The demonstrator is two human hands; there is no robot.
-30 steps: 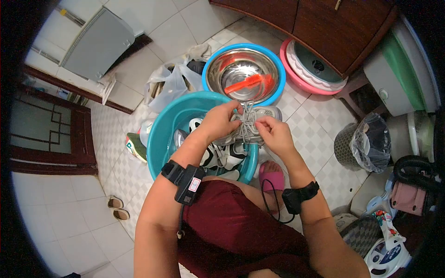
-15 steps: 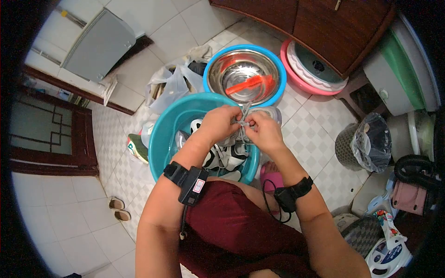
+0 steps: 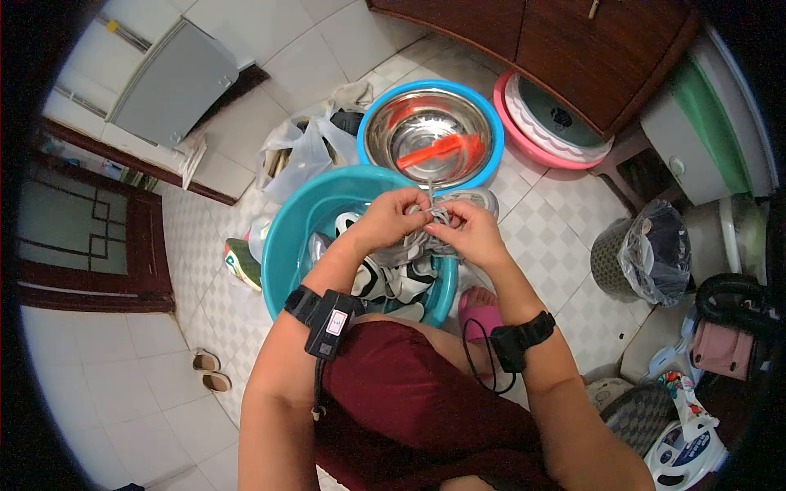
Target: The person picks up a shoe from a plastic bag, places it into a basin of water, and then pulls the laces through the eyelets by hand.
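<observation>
My left hand (image 3: 395,219) and my right hand (image 3: 473,233) meet over the right side of a teal basin (image 3: 278,262). Both are closed in a pinch on the grey shoelaces (image 3: 442,216) of a grey sneaker (image 3: 483,198). One lace strand sticks up by my left fingertips. Much of the sneaker is hidden beneath my hands, and its visible end reaches past the basin's rim. Inside the basin, white-and-black shoes (image 3: 415,281) lie below my wrists.
Behind the teal basin stands a blue basin (image 3: 494,168) with a steel bowl (image 3: 393,106) in it, holding a red-orange brush (image 3: 442,150). A white plastic bag (image 3: 299,159) sits left of it. A lined wastebasket (image 3: 614,254) stands right; pink slipper (image 3: 481,309) below.
My fingertips have shifted on the laces, with my right hand turned inward toward the left. The laces now bunch lower between my fingers.
</observation>
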